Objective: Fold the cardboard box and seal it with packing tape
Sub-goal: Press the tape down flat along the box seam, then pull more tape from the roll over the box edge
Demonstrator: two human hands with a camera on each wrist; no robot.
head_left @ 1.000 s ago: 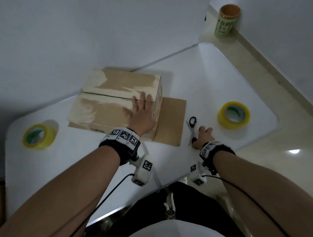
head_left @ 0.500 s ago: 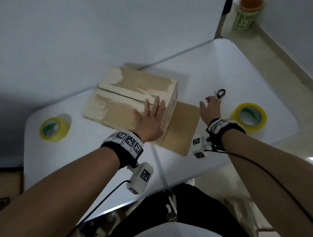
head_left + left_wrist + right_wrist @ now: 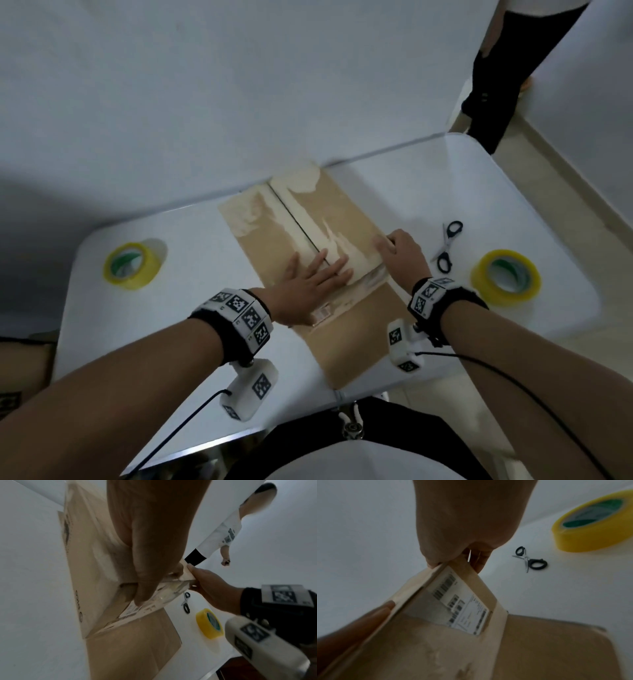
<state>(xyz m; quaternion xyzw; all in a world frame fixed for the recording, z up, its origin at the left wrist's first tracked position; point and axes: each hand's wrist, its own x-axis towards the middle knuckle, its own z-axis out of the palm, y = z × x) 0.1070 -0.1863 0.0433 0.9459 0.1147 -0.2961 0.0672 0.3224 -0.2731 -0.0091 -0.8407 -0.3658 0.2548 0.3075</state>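
The brown cardboard box (image 3: 329, 205) lies on the white table (image 3: 171, 325), its top seam running away from me. My left hand (image 3: 315, 277) presses flat on the top flaps near the seam, fingers straight. My right hand (image 3: 399, 253) grips the box's near right corner, thumb on top and fingers down the side. In the right wrist view a white shipping label (image 3: 462, 604) shows on the box's end. One loose flap (image 3: 359, 342) lies flat on the table toward me. A yellow tape roll (image 3: 505, 277) sits at the right.
Black-handled scissors (image 3: 447, 245) lie between the box and the right tape roll. A second yellow tape roll (image 3: 132, 265) sits at the table's left. A wall runs just behind the table. Another person (image 3: 496, 68) stands past the far right corner.
The box has turned so its seam now points away from me. My right hand has left the scissors on the table and taken hold of the box's corner. My left hand stayed on top.
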